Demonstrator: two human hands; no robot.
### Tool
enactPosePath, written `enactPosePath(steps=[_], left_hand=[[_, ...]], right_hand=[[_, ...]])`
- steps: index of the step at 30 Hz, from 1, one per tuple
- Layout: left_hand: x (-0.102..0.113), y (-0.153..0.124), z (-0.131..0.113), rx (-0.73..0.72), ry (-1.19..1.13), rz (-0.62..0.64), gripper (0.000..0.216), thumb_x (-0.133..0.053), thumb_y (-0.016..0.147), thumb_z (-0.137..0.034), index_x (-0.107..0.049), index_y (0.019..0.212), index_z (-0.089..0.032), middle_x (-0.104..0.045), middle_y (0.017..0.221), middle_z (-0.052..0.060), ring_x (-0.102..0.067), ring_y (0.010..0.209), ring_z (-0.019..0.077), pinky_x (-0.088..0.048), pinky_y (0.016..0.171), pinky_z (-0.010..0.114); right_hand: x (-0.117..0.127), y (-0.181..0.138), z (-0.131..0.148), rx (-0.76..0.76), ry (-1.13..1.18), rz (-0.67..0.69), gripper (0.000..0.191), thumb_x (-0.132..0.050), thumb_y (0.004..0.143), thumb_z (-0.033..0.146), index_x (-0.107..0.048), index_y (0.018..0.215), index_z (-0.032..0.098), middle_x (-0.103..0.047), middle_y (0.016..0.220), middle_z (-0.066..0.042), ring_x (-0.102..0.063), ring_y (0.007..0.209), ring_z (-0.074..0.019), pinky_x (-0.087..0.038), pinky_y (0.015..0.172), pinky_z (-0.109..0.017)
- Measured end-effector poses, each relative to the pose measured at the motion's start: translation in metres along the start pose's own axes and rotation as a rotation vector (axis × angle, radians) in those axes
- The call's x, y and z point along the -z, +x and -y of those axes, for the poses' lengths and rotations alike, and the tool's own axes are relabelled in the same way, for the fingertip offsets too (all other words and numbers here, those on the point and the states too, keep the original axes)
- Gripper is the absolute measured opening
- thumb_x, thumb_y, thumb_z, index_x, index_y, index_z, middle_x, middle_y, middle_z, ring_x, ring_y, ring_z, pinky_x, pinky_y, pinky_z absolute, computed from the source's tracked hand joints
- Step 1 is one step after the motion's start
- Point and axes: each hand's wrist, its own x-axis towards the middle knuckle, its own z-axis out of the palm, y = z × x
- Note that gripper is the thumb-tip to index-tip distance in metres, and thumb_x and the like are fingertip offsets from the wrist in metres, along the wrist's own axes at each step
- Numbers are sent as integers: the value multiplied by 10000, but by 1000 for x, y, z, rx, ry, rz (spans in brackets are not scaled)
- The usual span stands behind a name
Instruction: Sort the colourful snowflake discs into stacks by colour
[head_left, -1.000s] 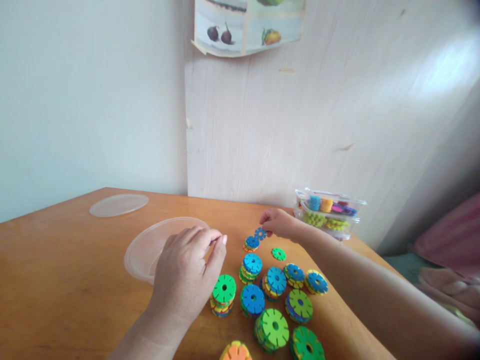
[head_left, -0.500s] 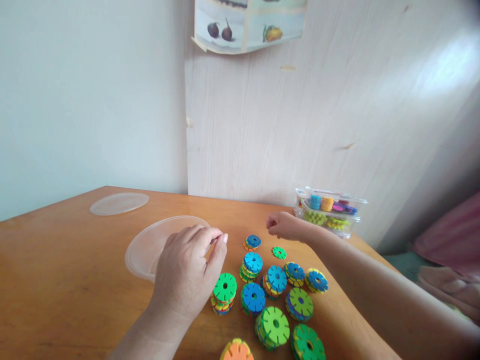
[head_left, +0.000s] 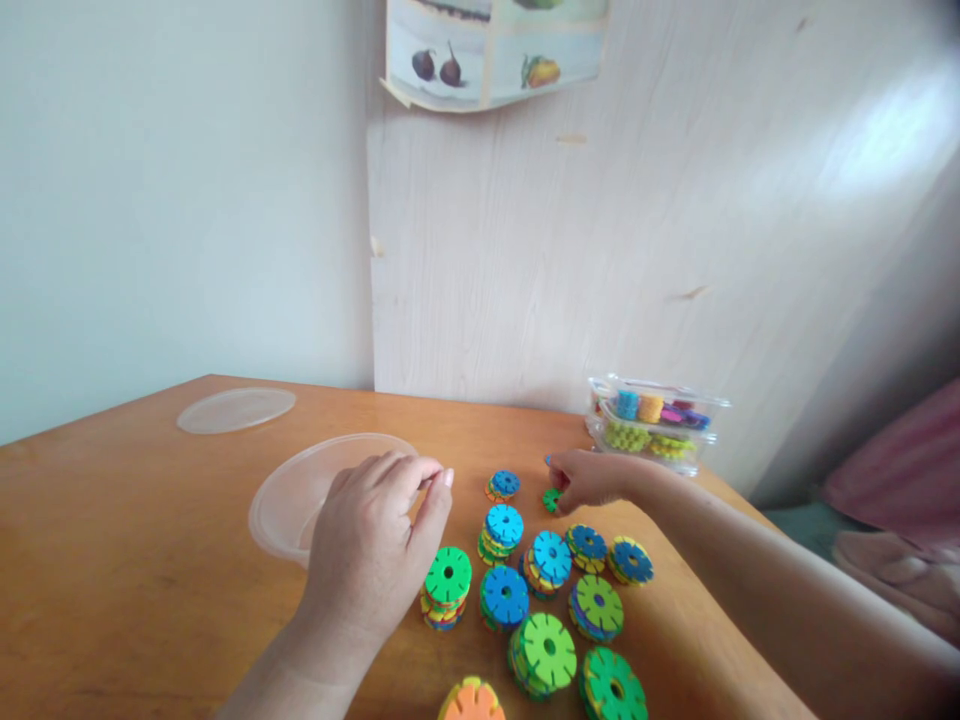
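Note:
My left hand (head_left: 375,530) is held above the table, left of the disc stacks, with thumb and forefinger pinched together; a thin dark edge shows between them, too little to name. My right hand (head_left: 592,478) reaches in from the right with bent fingers. A sliver of something blue (head_left: 548,461) shows at its fingertips. Just below those fingers, partly covered by them, lies a green notched plastic disc (head_left: 552,500). Nearby stand a short blue-topped stack (head_left: 505,484) and a taller light-blue-topped stack (head_left: 503,524). A green-topped stack (head_left: 448,575) is beside my left hand.
More disc stacks, such as a lime-topped one (head_left: 543,650) and an orange-topped one (head_left: 472,700), stand towards me. A clear round tub (head_left: 277,500) lies partly behind my left hand, a round lid (head_left: 236,411) beyond it. Clear boxes of coloured pieces (head_left: 660,425) stand at the back right.
My right hand has come down and slightly right to the green disc, now partly covering it. A bit of blue now shows at its fingertips. My left hand has hardly moved.

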Motion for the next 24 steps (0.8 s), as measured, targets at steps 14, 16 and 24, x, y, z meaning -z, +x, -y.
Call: enactPosePath(steps=[14, 16, 24], left_hand=[[0, 0, 1, -3, -5, -8, 164, -538, 987, -298, -611, 866, -216, -672, 816, 11, -614, 819, 210, -415, 738, 350], [0, 0, 1, -3, -6, -6, 163, -537, 987, -298, -609, 865, -217, -670, 813, 10, -613, 816, 209, -415, 737, 349], [1, 0, 0, 0, -12, -5, 165, -532, 988, -295, -601, 857, -221, -664, 802, 7, -611, 807, 211, -416, 730, 348]], right_hand=[[-1, 17, 35, 17, 532, -156, 216, -649, 892, 352, -679, 787, 166, -612, 583, 21, -495, 491, -79, -355, 424, -196], [-2, 19, 43, 24, 547, -151, 198, -694, 860, 343, -680, 769, 168, -591, 566, 32, -497, 496, -79, -342, 416, -192], [-4, 25, 46, -25, 423, -215, 175, -698, 853, 334, -705, 808, 165, -677, 664, -3, -573, 539, -93, -367, 436, -185]])
